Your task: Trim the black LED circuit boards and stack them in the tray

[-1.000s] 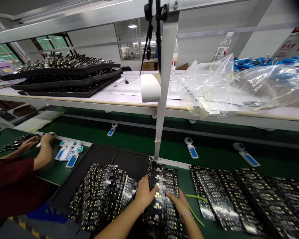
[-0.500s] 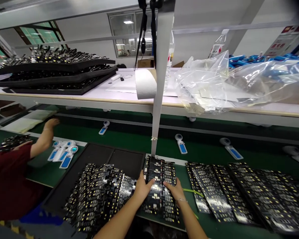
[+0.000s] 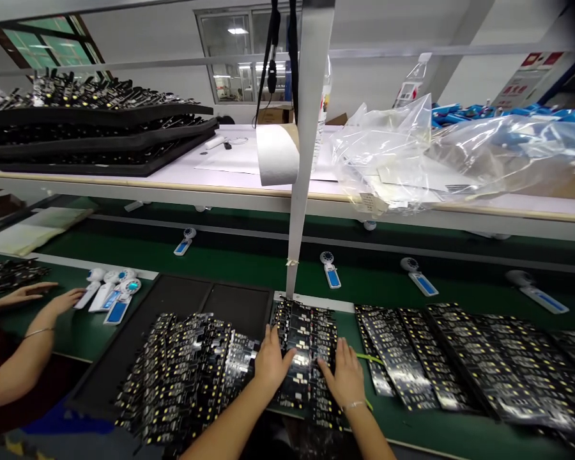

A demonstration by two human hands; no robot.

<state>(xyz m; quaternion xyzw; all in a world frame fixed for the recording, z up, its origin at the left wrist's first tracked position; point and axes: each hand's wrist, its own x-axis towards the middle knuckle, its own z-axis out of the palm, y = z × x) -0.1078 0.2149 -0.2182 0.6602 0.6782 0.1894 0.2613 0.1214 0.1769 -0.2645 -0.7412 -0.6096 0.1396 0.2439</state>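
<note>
A panel of black circuit boards [image 3: 300, 345] with pale components lies in front of me on the green surface. My left hand [image 3: 271, 364] rests along its left edge, fingers stretched out and thumb on the boards. At the panel's right edge is my right hand [image 3: 347, 375], its fingers extended and its thumb touching the boards. Left of my left hand, a large heap of similar circuit boards [image 3: 182, 370] overlaps in rows on a black foam tray [image 3: 175, 295]. To the right lie more circuit board panels [image 3: 405, 358], with a yellow-green strip [image 3: 370, 359] beside my right hand.
A co-worker's hands [image 3: 62, 303] are at the left, by several white-and-blue handheld devices [image 3: 119, 305]. More devices [image 3: 419, 278] lie spaced along the green belt [image 3: 249, 255]. A metal post [image 3: 301, 191] rises ahead. The shelf above holds stacked trays [image 3: 96, 150] and plastic bags [image 3: 388, 160].
My right hand has shifted slightly right and its fingers have straightened. The devices on the belt have moved left. The co-worker's hand has come down to the group of devices.
</note>
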